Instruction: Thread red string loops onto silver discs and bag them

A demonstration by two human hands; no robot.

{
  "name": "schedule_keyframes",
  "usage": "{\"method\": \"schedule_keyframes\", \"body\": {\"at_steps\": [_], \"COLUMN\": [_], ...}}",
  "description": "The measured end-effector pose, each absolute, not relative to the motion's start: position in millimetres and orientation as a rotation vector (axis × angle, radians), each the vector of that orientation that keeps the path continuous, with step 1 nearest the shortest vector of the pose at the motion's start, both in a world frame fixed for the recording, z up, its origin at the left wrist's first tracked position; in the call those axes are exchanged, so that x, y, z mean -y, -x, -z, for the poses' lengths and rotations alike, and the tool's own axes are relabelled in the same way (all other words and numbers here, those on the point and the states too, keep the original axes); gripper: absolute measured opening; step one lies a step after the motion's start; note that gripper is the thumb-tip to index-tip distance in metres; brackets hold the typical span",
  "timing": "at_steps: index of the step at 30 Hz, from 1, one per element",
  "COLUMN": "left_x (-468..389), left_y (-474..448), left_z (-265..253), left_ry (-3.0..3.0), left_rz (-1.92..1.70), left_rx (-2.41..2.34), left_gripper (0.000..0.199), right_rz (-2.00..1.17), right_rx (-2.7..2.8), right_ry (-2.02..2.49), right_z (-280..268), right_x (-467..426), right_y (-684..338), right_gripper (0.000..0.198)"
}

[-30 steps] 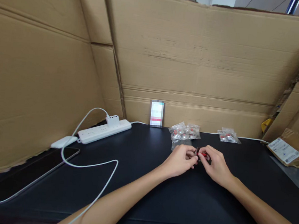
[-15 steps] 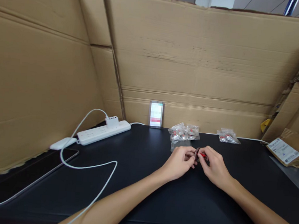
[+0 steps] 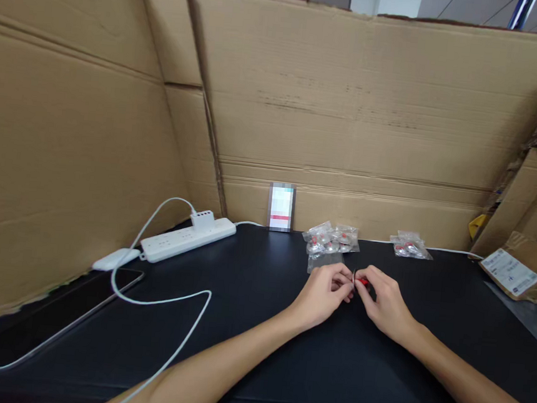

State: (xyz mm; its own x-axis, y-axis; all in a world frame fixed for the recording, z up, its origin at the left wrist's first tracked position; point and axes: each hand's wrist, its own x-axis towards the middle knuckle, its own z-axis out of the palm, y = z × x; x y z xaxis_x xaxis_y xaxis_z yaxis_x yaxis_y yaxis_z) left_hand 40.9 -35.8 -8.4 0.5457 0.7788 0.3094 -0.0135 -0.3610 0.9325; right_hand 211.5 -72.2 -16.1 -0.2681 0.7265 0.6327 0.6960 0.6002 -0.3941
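Note:
Both hands meet above the black table, fingers closed around one small round metal piece with a red part point(image 3: 363, 281). My left hand point(image 3: 322, 295) pinches the thin silvery rim from the left. From the right, my right hand point(image 3: 386, 301) grips the red side between thumb and fingers. Much of the piece is hidden by fingertips, so its exact kind cannot be made out. Just behind my left hand lies a flat clear plastic bag point(image 3: 322, 261). Beyond it is a pile of clear bags point(image 3: 331, 239) with silvery and red pieces inside.
More bagged pieces point(image 3: 411, 246) lie at the back right, near a cardboard parcel point(image 3: 519, 267) with a white label. A lit phone point(image 3: 281, 207) leans on the cardboard wall point(image 3: 352, 108). At left are a white power strip point(image 3: 187, 239), a dark tablet point(image 3: 51, 320) and a looping white cable point(image 3: 165, 303).
The round piece has turned between my fingers, its rim now seen more edge-on as a thin line. Both hands stay in nearly the same place.

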Motion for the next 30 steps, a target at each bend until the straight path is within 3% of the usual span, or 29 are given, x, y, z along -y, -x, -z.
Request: {"method": "schedule_keyframes", "body": {"at_steps": [10, 17, 21, 26, 30], "left_x": [25.4, 27.6, 24.6, 20.4, 13.4], "left_y": [-36.9, -33.5, -30.1, -27.2, -19.8], "left_z": [1.7, -5.0, -6.9, -9.3, -10.0], "left_ry": [-1.736, -1.931, -2.056, -2.147, -2.313], "left_rz": [-0.917, -0.867, -0.901, -0.900, -0.851], "left_rx": [-0.618, -0.590, -0.660, -0.715, -0.806], "left_gripper": [0.010, 0.006, 0.007, 0.008, 0.010], "right_rz": [-0.137, -0.906, -1.174, -1.453, -1.469], "right_rx": [1.923, 1.636, 1.459, 1.367, 1.263], "right_ry": [1.000, 0.869, 0.785, 0.769, 0.775], "right_z": [0.3, 5.3, 0.8, -2.8, 1.3], "right_x": [76.6, 71.3, 71.2, 71.8, 66.3], "right_y": [-207.5, -205.3, -204.5, -208.4, -218.3], "right_gripper": [0.010, 0.045, 0.026, 0.023, 0.020]}}
